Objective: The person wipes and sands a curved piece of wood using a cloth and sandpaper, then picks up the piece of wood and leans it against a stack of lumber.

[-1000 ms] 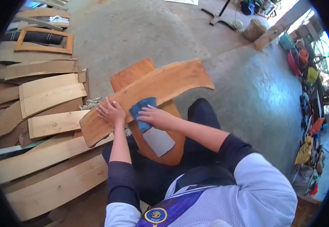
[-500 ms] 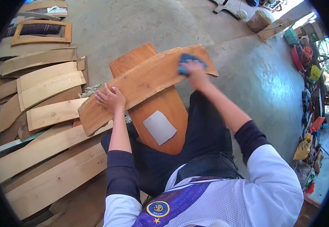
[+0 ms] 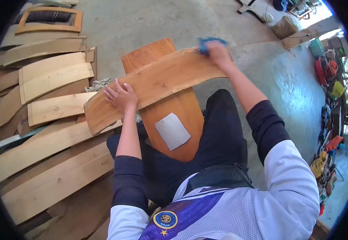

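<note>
A long curved wooden plank (image 3: 162, 75) with rough edges lies crosswise over a smoother, orange-brown board (image 3: 178, 106) in front of me. My left hand (image 3: 121, 97) rests flat on the plank's left part, fingers spread. At the plank's far right end, my right hand (image 3: 218, 55) is closed on a blue cloth (image 3: 206, 45), blurred by motion and partly hidden by the fingers. A sheet of grey sandpaper (image 3: 172, 131) lies on the lower part of the board, between my knees.
Several loose planks (image 3: 56, 150) lie on the floor to my left, with a wooden frame (image 3: 49, 20) farther up. A crumpled rag (image 3: 98, 85) sits beside the plank. Bags and tools (image 3: 329, 136) line the right side. Concrete floor (image 3: 270, 80) stretches ahead and right.
My right hand has moved with the blue cloth up toward the plank's far right corner. My left hand stays on the plank. The whole view has shifted slightly.
</note>
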`<state>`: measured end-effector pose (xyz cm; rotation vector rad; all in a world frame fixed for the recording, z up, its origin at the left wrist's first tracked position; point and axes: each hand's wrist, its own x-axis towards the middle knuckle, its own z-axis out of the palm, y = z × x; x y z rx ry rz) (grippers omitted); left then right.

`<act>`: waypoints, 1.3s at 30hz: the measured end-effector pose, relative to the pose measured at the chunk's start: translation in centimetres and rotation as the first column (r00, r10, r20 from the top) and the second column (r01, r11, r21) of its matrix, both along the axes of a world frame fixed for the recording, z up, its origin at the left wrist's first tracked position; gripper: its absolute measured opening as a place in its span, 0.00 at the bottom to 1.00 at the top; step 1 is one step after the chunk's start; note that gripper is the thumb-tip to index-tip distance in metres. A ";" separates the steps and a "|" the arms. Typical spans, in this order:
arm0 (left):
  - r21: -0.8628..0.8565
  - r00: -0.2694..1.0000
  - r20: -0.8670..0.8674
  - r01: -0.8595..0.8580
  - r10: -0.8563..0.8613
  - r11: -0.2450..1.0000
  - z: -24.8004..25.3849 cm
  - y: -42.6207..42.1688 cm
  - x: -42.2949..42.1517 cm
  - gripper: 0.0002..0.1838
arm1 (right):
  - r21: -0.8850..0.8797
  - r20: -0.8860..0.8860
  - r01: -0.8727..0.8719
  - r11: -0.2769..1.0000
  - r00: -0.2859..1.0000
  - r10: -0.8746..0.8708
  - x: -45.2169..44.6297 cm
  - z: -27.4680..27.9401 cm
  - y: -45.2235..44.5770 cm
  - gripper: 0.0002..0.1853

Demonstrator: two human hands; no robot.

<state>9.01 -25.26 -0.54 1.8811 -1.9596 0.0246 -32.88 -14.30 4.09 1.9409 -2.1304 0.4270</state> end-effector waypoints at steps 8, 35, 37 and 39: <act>0.010 1.000 0.008 0.000 0.000 1.000 -0.2 0.1 -0.1 0.29 | 0.164 0.543 -0.015 0.986 0.836 -0.077 9.4 0.4 -7.4 0.11; 0.000 0.999 0.013 0.029 -0.029 1.000 0.0 0.1 0.3 0.29 | -0.100 0.275 -0.315 0.944 0.903 0.331 19.9 -1.1 3.3 0.24; 0.001 0.999 0.018 0.027 -0.027 1.000 0.1 0.0 0.0 0.29 | -0.065 0.373 -0.398 0.915 0.841 0.392 18.9 -0.8 3.8 0.29; 0.008 1.000 0.016 0.017 -0.017 1.000 0.2 0.1 0.0 0.29 | -0.041 0.464 -0.328 0.944 0.831 0.308 15.1 -0.2 4.3 0.25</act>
